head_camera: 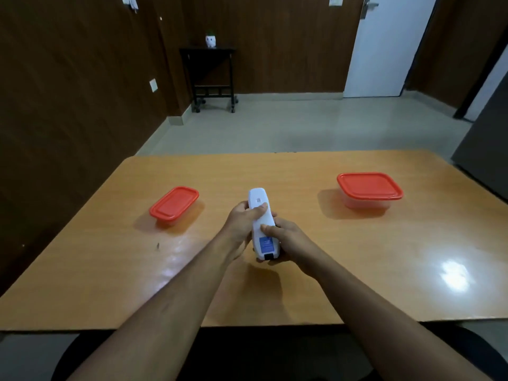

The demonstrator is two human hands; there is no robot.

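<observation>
1. White plastic: a slim handheld device is held just above the tabletop. It sits between two red-lidded containers, a small one to the left and a larger one to the right, well apart from both.
2. The left grip wraps round the device's far half, thumb across the face. The right grip clasps the near end, thumb pressing just above the blue label.
3. To my eye this is the opening or inspecting step, and the black piece at the near end looks like the part being worked.
4. Next calls for a steady left hold while the right thumb slides or pulls, without twisting the body.
</observation>
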